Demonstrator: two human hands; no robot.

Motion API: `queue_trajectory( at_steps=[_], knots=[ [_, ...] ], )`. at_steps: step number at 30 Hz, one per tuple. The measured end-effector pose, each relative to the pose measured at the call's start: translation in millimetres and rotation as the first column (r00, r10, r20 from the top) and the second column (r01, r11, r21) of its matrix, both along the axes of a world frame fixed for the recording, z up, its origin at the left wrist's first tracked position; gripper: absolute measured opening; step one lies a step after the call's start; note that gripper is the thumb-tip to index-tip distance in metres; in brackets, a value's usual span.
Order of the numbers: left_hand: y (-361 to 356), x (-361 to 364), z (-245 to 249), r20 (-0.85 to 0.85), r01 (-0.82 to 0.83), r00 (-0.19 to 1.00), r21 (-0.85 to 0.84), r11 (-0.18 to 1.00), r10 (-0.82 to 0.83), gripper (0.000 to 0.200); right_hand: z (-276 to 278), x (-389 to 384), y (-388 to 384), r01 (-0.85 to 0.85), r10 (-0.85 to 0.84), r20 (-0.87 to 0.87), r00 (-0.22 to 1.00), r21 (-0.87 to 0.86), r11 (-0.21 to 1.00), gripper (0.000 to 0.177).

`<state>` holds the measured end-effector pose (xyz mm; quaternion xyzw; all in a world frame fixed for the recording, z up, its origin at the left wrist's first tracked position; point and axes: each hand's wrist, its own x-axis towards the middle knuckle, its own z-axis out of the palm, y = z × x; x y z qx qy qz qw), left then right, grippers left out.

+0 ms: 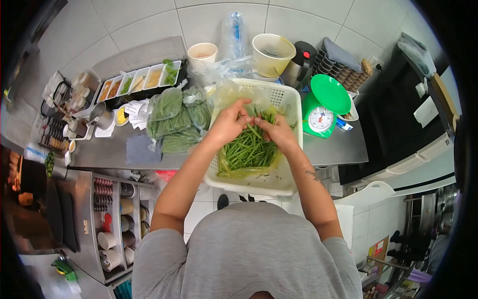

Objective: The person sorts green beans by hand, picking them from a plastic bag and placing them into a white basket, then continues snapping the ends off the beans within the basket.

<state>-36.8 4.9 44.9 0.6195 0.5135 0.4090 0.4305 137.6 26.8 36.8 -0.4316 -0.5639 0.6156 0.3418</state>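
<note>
A white plastic basket [294, 112] stands in front of me, lined with a yellow plastic bag [234, 174]. Cut green beans [251, 152] fill the bag in a loose heap. Above the heap my two hands meet at the fingertips. My left hand [231, 122] has its thumb and fingers pinched together and one finger raised; what the pinch holds is too small to make out. Several beans stick out of my right hand [280, 133], whose fingers are closed round them.
Bagged green beans [172, 117] lie left of the basket, beside a folded blue cloth [143, 149] and a condiment tray [139, 82]. To the right stands a green kitchen scale [321, 117]. Behind are a yellowish tub [271, 52] and a thermal jug [300, 65].
</note>
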Motion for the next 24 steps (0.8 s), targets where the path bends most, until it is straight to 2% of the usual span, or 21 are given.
queue_trajectory(
  at_steps=[2, 5, 8, 11, 12, 14, 17, 18, 19, 20, 22, 23, 24],
  knots=[
    [-1, 5, 1, 0.049, -0.055, 0.997, 0.015, 0.998, 0.054, 0.043, 0, -4, -1, -0.036, 0.036, 0.016, 0.999, 0.009, 0.999, 0.015],
    [-4, 2, 1, -0.03, -0.061, 0.998, 0.091, 0.994, 0.064, 0.04, 0, -3, 0, -0.091, 0.091, 0.004, 0.996, 0.03, 0.995, 0.016],
    [7, -12, -12, 0.01, 0.017, 1.0, 0.084, 0.996, -0.018, 0.03, 4, 0, -1, -0.119, 0.118, 0.035, 0.992, 0.041, 0.992, 0.017],
    [6, -25, -2, -0.179, 0.094, 0.981, 0.119, 0.988, -0.072, 0.014, 3, 4, -2, -0.119, 0.117, 0.035, 0.992, 0.038, 0.992, 0.018],
    [7, -26, -5, -0.272, 0.103, 0.962, 0.285, 0.953, -0.023, 0.013, 5, 5, -3, -0.132, 0.131, 0.028, 0.991, 0.028, 0.991, 0.019],
    [11, -26, -14, -0.416, 0.165, 0.902, 0.581, 0.797, 0.116, 0.01, 6, 4, -6, -0.148, 0.148, 0.005, 0.989, 0.005, 0.989, 0.02],
    [5, -9, -19, -0.286, -0.054, 0.912, 0.626, 0.778, 0.293, 0.006, 7, -3, -14, -0.137, 0.137, -0.007, 0.991, -0.015, 0.99, 0.019],
    [2, -3, -13, -0.138, -0.205, 0.949, 0.418, 0.885, 0.285, 0.006, 8, -9, -19, -0.125, 0.125, 0.012, 0.992, -0.007, 0.992, 0.018],
    [-3, 3, -1, 0.011, -0.308, 0.951, 0.165, 0.937, 0.31, 0.007, 8, -14, -24, -0.112, 0.112, 0.029, 0.993, 0.001, 0.994, 0.016],
    [-5, 6, 6, 0.147, -0.352, 0.919, -0.11, 0.93, 0.365, 0.007, 7, -17, -26, -0.127, 0.126, -0.028, 0.992, -0.019, 0.992, 0.016],
    [6, -1, -12, 0.2, -0.296, 0.935, -0.013, 0.955, 0.293, 0.011, 5, -19, -29, -0.153, 0.145, -0.136, 0.98, -0.057, 0.987, 0.016],
    [11, -5, -21, 0.227, -0.27, 0.94, 0.037, 0.962, 0.255, 0.012, 5, -15, -27, -0.116, 0.088, -0.185, 0.979, -0.147, 0.982, 0.016],
    [10, -7, -24, 0.207, -0.199, 0.959, 0.016, 0.98, 0.191, 0.014, 4, -10, -24, -0.083, 0.046, -0.231, 0.972, -0.153, 0.985, 0.016]
  ],
)
